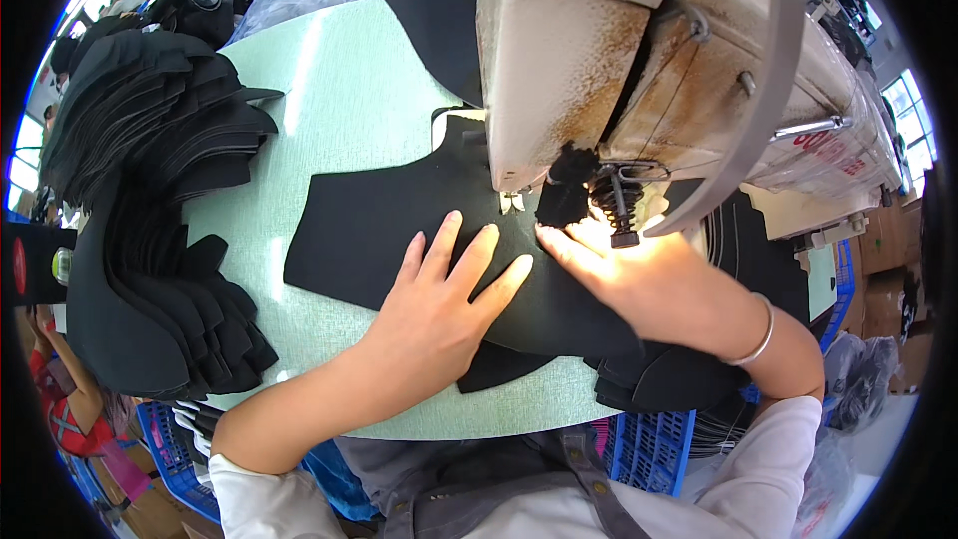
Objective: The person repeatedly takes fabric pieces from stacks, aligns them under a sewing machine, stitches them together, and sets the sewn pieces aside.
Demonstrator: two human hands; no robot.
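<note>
Head: left fingers (pixel 438 252) splayed on black panel (pixel 364 225); right fingers (pixel 577 256), hold unclear; blue crate (pixel 649 447), contents unclear

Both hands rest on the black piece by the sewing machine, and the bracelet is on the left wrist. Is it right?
The head view shows the bracelet on the right wrist, not the left. The left hand and right hand do rest on the black piece by the sewing machine.

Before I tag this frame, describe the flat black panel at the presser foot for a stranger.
Find the rust-stained cream sewing machine over the pale green table. At the small metal presser foot lies the flat black panel. Unlike the piled black pieces at left, it is spread under the left hand.
</note>
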